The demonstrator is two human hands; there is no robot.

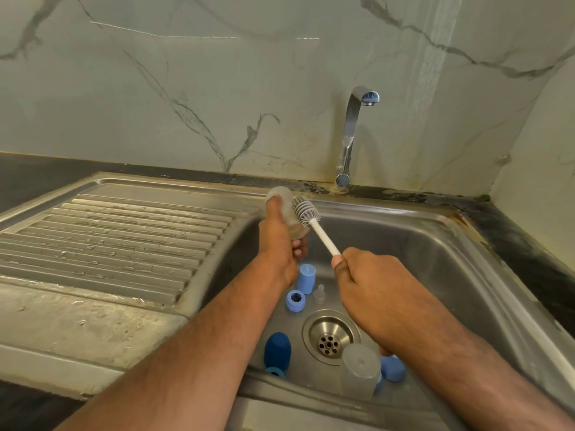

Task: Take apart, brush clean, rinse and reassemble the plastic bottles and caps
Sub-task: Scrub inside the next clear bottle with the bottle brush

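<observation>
The left hand (278, 244) is wrapped around a clear bottle (287, 213) held over the sink (435, 244), while the right hand (370, 284) grips the white handle of a brush (306, 213) whose grey bristles touch the bottle's side. Both forearms reach forward over the basin (wrists raised). On the sink floor lie a light-blue cap (306, 278), a blue ring (295, 300), a clear nipple (319, 294), a dark-blue cover (277, 350) and a second clear bottle (361, 370).

Two bare forearms enter from the lower edge of the frame, each sparsely haired and without sleeve, watch or ring. The left hand (278, 244) lies at centre; the right hand (375, 284) lies right of centre.
</observation>
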